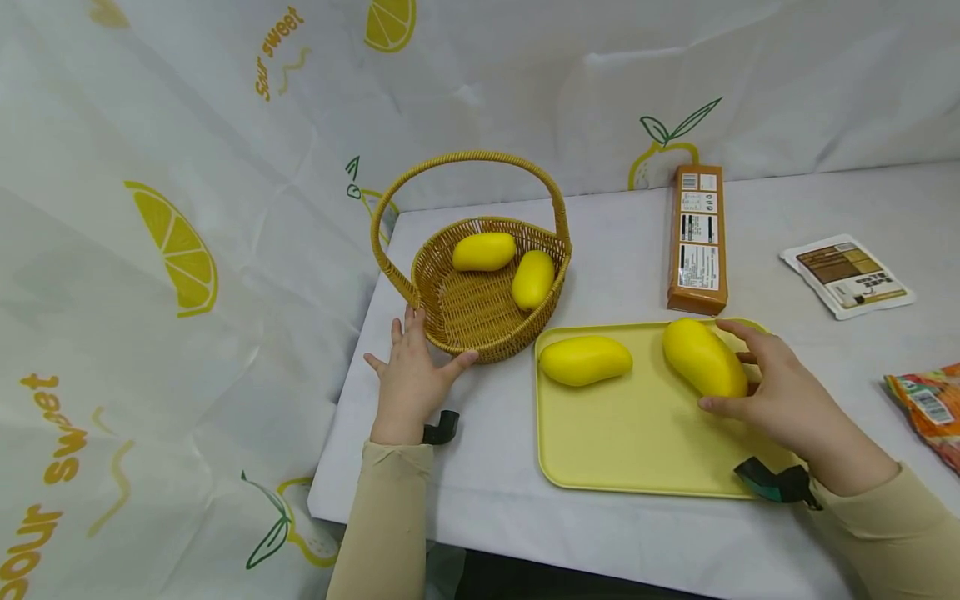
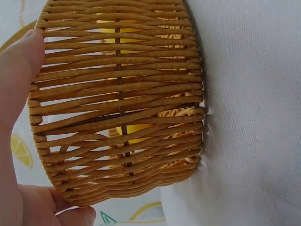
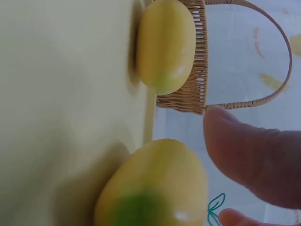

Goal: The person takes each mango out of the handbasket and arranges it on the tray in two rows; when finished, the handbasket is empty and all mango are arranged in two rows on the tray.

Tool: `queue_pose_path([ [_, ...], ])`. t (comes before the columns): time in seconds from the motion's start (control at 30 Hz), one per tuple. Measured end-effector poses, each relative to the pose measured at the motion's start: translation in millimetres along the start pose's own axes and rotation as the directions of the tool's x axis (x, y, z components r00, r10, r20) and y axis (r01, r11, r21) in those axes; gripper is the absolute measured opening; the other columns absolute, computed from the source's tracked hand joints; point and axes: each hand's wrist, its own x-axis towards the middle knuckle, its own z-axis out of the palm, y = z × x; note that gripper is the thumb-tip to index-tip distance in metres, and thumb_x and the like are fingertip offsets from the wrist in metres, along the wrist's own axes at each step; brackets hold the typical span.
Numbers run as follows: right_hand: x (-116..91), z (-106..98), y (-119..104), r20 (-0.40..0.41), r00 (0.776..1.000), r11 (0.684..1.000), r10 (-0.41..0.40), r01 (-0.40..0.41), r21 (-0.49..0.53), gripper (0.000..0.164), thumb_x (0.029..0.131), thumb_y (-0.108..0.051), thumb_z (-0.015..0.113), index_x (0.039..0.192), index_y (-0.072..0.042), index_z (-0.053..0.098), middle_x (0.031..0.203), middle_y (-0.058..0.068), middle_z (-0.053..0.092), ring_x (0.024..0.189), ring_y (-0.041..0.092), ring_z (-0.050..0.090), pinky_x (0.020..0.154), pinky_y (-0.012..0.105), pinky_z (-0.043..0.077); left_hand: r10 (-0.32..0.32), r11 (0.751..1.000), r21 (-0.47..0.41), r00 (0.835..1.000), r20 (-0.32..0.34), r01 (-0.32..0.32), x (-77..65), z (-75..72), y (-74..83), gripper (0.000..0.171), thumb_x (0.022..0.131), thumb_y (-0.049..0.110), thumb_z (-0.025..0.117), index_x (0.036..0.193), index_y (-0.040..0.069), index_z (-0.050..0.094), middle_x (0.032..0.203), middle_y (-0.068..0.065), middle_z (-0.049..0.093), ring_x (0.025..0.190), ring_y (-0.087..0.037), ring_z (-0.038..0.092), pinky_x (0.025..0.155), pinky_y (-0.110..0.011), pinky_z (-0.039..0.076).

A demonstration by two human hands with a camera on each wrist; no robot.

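A wicker basket [image 1: 491,350] with a tall handle holds two yellow mangoes, one mango [image 1: 483,252] at the back and another mango [image 1: 533,280] at its right side. My left hand [image 1: 412,379] rests against the basket's near left side, fingers spread; the left wrist view shows its thumb [image 2: 28,56] at the rim. On a yellow tray [image 1: 622,450] lie two more mangoes. The left one [image 1: 587,361] stands apart from both hands. Around the right mango [image 1: 703,358] my right hand [image 1: 780,396] is spread, with a gap between its thumb [image 3: 254,155] and the fruit in the right wrist view.
Behind the tray lies a long orange-brown box [image 1: 698,242]. Further right are a white and brown packet [image 1: 849,275] and an orange bag [image 1: 933,412] at the frame's edge. A lemon-printed sheet [image 1: 247,250] hangs at the left and back of the white-covered table [image 1: 495,483].
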Motion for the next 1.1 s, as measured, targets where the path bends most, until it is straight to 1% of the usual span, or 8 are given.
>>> queue_pose_path([
  [0.17,-2.9,-4.3,-19.2,-0.079,0.993,0.993,-0.084,0.077,-0.085,0.121,0.080,-0.018,0.100,0.173,0.000,0.025,0.167,0.046,0.026,0.135,0.066,0.039,0.101,0.085,0.039,0.007,1.000,-0.008,1.000,-0.010,-0.007,-0.7,0.1,-1.0,0.120,0.092,0.074,0.077,0.178,0.014,0.019,0.187,-0.009,0.012,0.173,-0.041,0.009,0.119,-0.092,-0.005],
  [0.3,-4.1,-9.3,-42.7,-0.109,0.982,0.983,-0.157,0.145,-0.111,0.120,0.079,-0.016,0.101,0.173,-0.003,0.028,0.169,0.042,0.028,0.143,0.064,0.036,0.102,0.084,0.041,0.010,1.000,-0.014,1.000,-0.014,-0.010,-1.2,-0.1,-0.8,0.119,0.092,0.074,0.077,0.178,0.014,0.019,0.187,-0.009,0.012,0.173,-0.041,0.009,0.119,-0.092,-0.005],
  [0.5,-1.5,-13.0,-88.1,-0.110,0.956,0.959,-0.271,0.258,-0.116,0.113,0.079,-0.018,0.102,0.171,-0.006,0.036,0.172,0.033,0.034,0.142,0.057,0.043,0.104,0.078,0.044,0.015,1.000,-0.020,1.000,-0.019,-0.015,-1.9,-0.1,-0.1,0.120,0.092,0.073,0.077,0.178,0.013,0.019,0.187,-0.009,0.012,0.173,-0.042,0.010,0.119,-0.092,-0.006],
  [0.63,9.7,-11.3,-120.4,-0.060,0.946,0.943,-0.317,0.308,-0.125,0.110,0.083,-0.024,0.100,0.172,-0.010,0.036,0.176,0.028,0.032,0.142,0.054,0.048,0.110,0.077,0.041,0.012,1.000,-0.018,1.000,-0.012,-0.013,-1.6,0.6,-0.9,0.120,0.093,0.074,0.076,0.178,0.013,0.018,0.187,-0.009,0.011,0.173,-0.041,0.008,0.119,-0.092,-0.006],
  [0.73,27.2,-9.2,-144.1,0.001,0.954,0.951,-0.300,0.299,-0.075,0.106,0.089,-0.028,0.095,0.174,-0.014,0.033,0.177,0.024,0.032,0.146,0.051,0.047,0.112,0.074,0.046,0.011,1.000,-0.013,1.000,-0.007,-0.011,-1.4,0.7,-0.9,0.121,0.093,0.074,0.076,0.179,0.013,0.017,0.187,-0.008,0.010,0.173,-0.041,0.008,0.119,-0.092,-0.006],
  [0.83,49.6,-4.2,-164.2,0.068,0.964,0.966,-0.257,0.255,0.035,0.102,0.096,-0.031,0.090,0.176,-0.019,0.029,0.179,0.019,0.030,0.150,0.047,0.047,0.113,0.068,0.051,0.011,1.000,-0.013,1.000,-0.009,-0.011,-1.5,0.5,-0.9,0.120,0.093,0.074,0.076,0.179,0.013,0.017,0.187,-0.008,0.010,0.173,-0.041,0.009,0.119,-0.092,-0.006],
  [0.9,64.1,0.4,-175.3,0.108,0.968,0.970,-0.227,0.214,0.119,0.099,0.099,-0.032,0.086,0.177,-0.021,0.027,0.181,0.015,0.028,0.154,0.045,0.044,0.115,0.068,0.050,0.012,1.000,-0.008,1.000,-0.011,-0.012,-1.6,0.3,-1.0,0.121,0.093,0.074,0.076,0.179,0.012,0.017,0.187,-0.008,0.011,0.172,-0.042,0.010,0.119,-0.092,-0.005],
  [1.1,99.7,18.0,-199.1,0.154,0.970,0.951,-0.186,0.138,0.278,0.090,0.102,-0.028,0.082,0.175,-0.020,0.031,0.181,0.006,0.032,0.149,0.040,0.048,0.113,0.062,0.050,0.014,1.000,0.008,1.000,-0.011,-0.014,-2.3,0.2,-0.6,0.121,0.093,0.075,0.075,0.178,0.010,0.018,0.187,-0.009,0.010,0.172,-0.042,0.010,0.119,-0.093,-0.003],
])
